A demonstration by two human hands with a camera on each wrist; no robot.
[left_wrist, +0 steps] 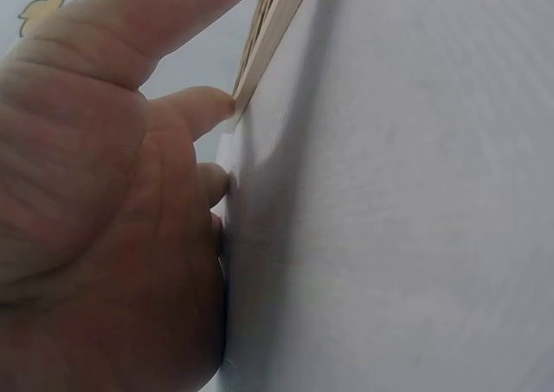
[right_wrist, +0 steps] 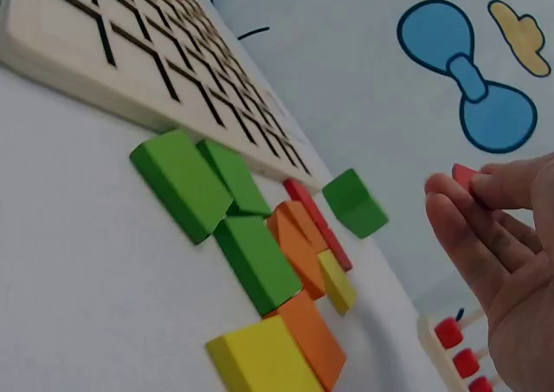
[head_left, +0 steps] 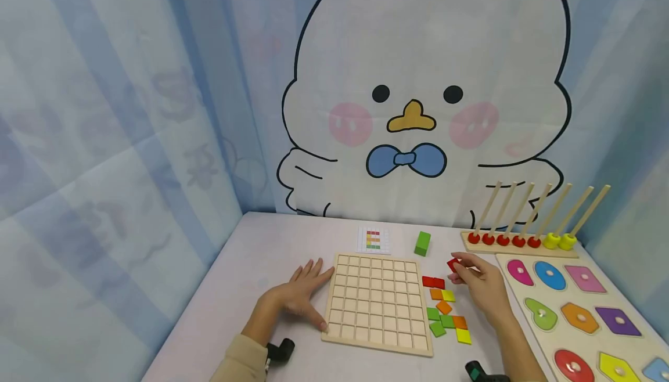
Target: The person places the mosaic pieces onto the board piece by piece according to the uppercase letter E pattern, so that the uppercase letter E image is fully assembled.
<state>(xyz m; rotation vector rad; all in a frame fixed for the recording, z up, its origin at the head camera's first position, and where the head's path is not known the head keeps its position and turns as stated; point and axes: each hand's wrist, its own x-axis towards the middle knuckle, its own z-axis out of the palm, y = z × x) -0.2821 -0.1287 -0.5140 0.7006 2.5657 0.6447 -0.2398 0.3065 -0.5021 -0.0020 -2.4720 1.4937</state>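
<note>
Over at the board, the person's left hand is spreading its fingers, thumb and one fingertip touching the board's left edge, and it isn't gripping anything. The right hand, out to the right of the board, is pinching a small red tile between thumb and fingers.

As far as I'm seeing, no square of the board is holding a tile, so I'd judge the work to be standing near its start. Close to the board's right edge, two red tiles, three green tiles, three orange tiles and two yellow tiles are lying loose, none of them placed. A green block is standing just past the board's far right corner.

A card is lying just beyond the board's far edge, showing a little coloured grid; nothing on the board is matching it yet. Farther right of the board, a bead rack and a puzzle are sitting untouched.
</note>
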